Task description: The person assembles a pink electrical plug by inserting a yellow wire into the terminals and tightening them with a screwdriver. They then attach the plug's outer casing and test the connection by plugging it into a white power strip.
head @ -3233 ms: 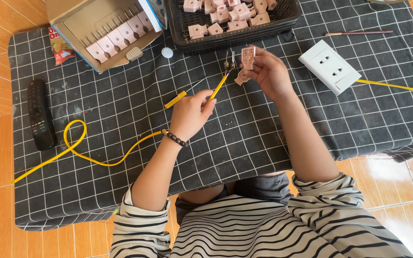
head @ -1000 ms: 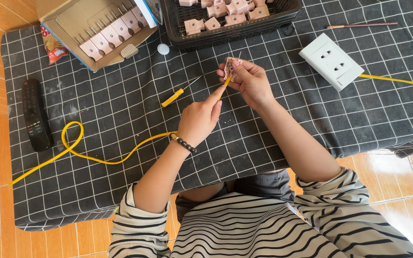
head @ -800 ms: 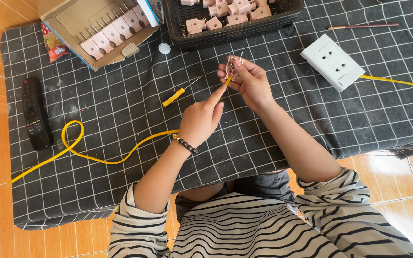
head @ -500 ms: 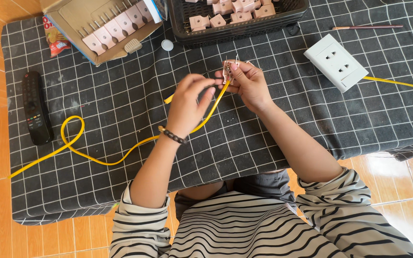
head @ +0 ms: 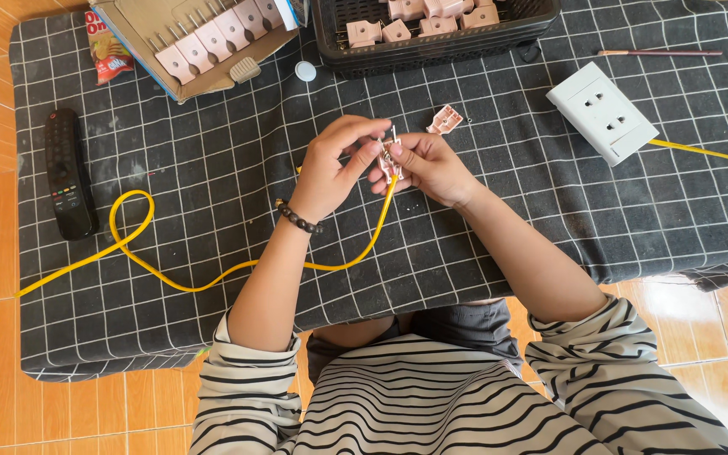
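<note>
Both hands meet over the middle of a black grid-patterned cloth (head: 212, 126). My right hand (head: 431, 167) pinches a small pink plug part (head: 392, 158) with metal prongs. My left hand (head: 334, 164) has its fingertips on the same part from the left. A yellow cable (head: 170, 282) runs from the part down under my hands, loops left across the cloth and trails off its left edge. A second pink plug piece (head: 446, 120) lies loose on the cloth just behind my right hand.
A black basket (head: 431, 52) of pink plug parts stands at the back. An open cardboard box (head: 204, 42) of pink plugs sits back left beside a snack packet (head: 109, 46). A black remote (head: 67, 173) lies left. A white socket block (head: 604, 111) with yellow cable lies right, a thin stick (head: 659, 53) behind it.
My left hand let go of the cable's free end and came up to the plug part in my right hand. The cable now hangs in a curve below both hands.
</note>
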